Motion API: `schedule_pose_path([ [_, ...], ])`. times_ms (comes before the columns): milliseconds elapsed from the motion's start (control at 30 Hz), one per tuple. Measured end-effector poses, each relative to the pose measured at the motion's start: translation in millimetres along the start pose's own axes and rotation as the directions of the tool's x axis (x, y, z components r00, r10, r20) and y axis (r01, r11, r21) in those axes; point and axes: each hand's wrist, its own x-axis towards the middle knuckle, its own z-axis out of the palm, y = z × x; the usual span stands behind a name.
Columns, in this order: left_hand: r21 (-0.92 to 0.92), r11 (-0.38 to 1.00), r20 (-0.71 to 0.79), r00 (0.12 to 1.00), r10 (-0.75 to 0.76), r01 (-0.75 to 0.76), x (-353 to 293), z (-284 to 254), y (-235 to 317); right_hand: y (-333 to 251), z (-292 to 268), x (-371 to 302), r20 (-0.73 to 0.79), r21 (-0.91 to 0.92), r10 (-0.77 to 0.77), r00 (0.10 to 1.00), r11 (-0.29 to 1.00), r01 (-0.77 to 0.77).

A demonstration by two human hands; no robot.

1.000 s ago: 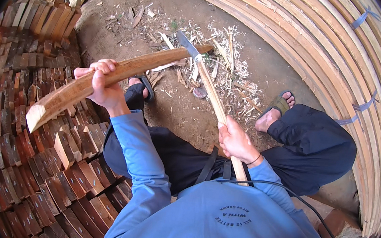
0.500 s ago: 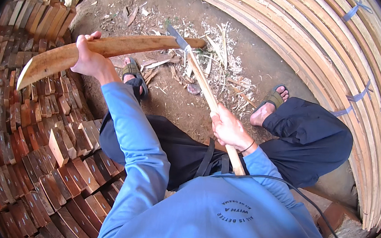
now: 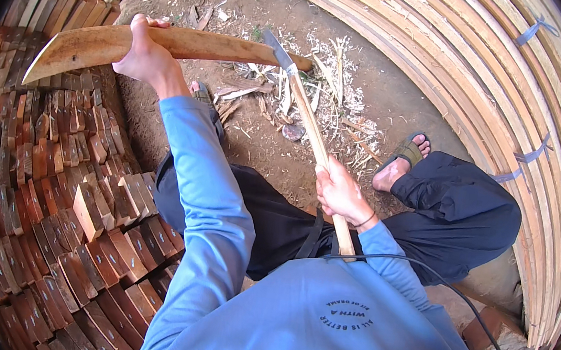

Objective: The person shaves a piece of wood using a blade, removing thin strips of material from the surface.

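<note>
My left hand (image 3: 145, 56) is closed around a long curved piece of wood (image 3: 209, 44), thumb on the near side. Its pale, slant-cut end points left, and its narrow end reaches past the middle. In my right hand (image 3: 342, 192) is the pale wooden handle of a long-handled blade (image 3: 283, 52), gripped low down. The handle runs toward my waist, its lower end resting by my shirt. The short grey metal blade lies across the narrow end of the curved wood, seeming to touch it. My fingertips on the wood are partly hidden.
Stacked cut wooden blocks (image 3: 74, 221) fill the left side. Long bent wooden strips (image 3: 471, 79), bound with blue ties (image 3: 535, 31), curve along the right. Wood shavings (image 3: 345, 92) litter the dirt floor between my sandalled feet (image 3: 403, 161). A black cable (image 3: 460, 299) crosses my shirt.
My left hand has moved up and slightly right, raising the curved wood into a flatter line. The blade and my right hand have shifted slightly right; the blade still crosses the wood's narrow end.
</note>
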Motion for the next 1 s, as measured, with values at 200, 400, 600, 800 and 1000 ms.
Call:
schedule_pose_path([
  [200, -0.024, 1.0, 0.032, 0.999, 0.005, -0.005, -21.7, 26.3, 4.3, -9.9, 6.3, 22.5, -0.048, -0.047, -0.033, 0.998, 0.998, 0.031],
  [400, -0.081, 0.996, 0.113, 0.992, 0.049, -0.04, -31.3, 31.9, 3.8, -4.7, -5.6, 30.6, -0.017, 0.037, -0.001, 1.0, 0.999, 0.001],
  [600, 0.024, 1.0, 0.001, 1.0, -0.016, 0.016, -5.4, 19.0, 3.1, -15.2, 0.8, -13.6, 0.021, 0.045, 0.027, 0.999, 0.999, -0.028],
  [800, -0.101, 0.995, 0.141, 0.99, -0.005, 0.019, -21.2, 13.6, 1.7, -26.2, -12.0, 27.6, 0.044, 0.069, 0.051, 0.998, 0.996, -0.054],
  [1000, -0.179, 0.98, 0.267, 0.963, -0.036, 0.086, -16.4, 0.0, 3.8, -28.7, -9.2, 11.2, 0.071, 0.225, 0.083, 0.994, 0.969, -0.097],
])
